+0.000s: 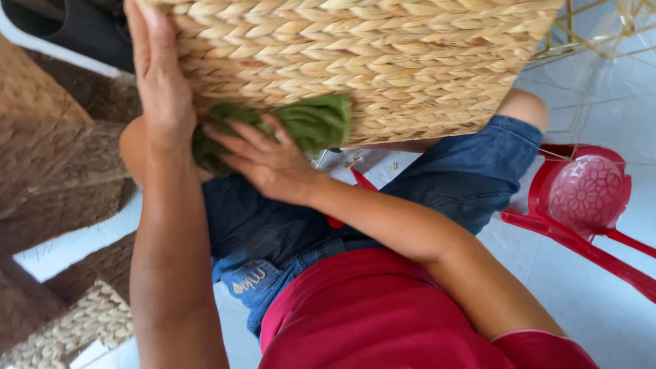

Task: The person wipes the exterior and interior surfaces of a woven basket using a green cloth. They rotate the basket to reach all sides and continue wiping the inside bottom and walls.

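A large woven straw basket (383, 61) rests tilted on my lap, filling the top of the head view. My left hand (158, 75) lies flat against its left side, fingers up, steadying it. My right hand (268, 158) presses a green cloth (316, 120) against the basket's lower edge, fingers spread over the cloth. I sit in blue denim shorts (465, 179) and a red shirt (383, 307).
A red plastic stool (586, 198) lies tipped on the pale tiled floor at the right. Several brown woven baskets (48, 164) are stacked at the left, one lighter woven piece (89, 321) at the lower left. A gold wire frame (588, 27) stands at the top right.
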`<state>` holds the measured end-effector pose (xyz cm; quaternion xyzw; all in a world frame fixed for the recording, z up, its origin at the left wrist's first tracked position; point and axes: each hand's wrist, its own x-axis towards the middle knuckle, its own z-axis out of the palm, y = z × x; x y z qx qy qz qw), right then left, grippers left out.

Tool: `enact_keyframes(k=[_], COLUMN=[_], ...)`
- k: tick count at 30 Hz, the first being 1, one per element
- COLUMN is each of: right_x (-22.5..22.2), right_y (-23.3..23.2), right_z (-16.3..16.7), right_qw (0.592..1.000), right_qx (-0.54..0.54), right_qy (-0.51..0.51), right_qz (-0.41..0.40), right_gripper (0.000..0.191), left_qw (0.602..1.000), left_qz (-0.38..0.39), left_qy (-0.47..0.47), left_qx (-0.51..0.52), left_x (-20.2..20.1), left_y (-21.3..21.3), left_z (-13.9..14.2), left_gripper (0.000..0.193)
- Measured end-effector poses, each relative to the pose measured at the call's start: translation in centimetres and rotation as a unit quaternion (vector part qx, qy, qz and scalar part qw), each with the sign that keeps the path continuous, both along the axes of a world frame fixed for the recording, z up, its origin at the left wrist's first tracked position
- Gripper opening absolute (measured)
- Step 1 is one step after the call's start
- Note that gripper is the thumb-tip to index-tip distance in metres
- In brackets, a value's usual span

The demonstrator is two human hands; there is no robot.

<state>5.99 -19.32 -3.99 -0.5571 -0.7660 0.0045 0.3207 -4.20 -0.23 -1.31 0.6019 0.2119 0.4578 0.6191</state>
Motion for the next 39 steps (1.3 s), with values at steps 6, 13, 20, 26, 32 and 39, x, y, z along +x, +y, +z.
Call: enact_keyframes(k=[6,13,20,26,32,39], right_x=[6.4,17.5,10.2,2.5,10.6,24.7], right_y=[-4.8,-15.9,-9.6,-1.2,-3.5,-11.0], right_z=[-1.3,-0.2,-1.9,-1.1,0.3,2.1], right_qw=[0.99,0.946,0.946,0.998,0.986,0.882], right_qx=[-0.108,-0.104,0.053,0.026,0.045,0.13], right_qy=[-0.086,-0.17,0.005,0.032,-0.123,-0.025], right_qz=[0.015,-0.257,-0.319,-0.04,-0.105,-0.452], right_gripper=[0.044,0.025,0.021,0.02,0.026,0.025], left_qw=[0.998,0.997,0.996,0.999,0.999,0.999], left_qz=[-0.032,-0.004,-0.012,-0.006,-0.002,0.0], left_qy=[0.004,0.039,0.031,0.023,0.031,0.012], left_qx=[0.06,0.068,0.082,0.039,0.041,0.032], left_x=[-0.1,0.3,0.3,0.3,0.4,0.8], left_y=[-1.3,-2.6,-2.1,-1.9,-2.4,-2.7], left_z=[2.0,3.9,3.4,2.9,3.4,3.7], left_gripper=[0.048,0.055,0.058,0.057,0.058,0.057])
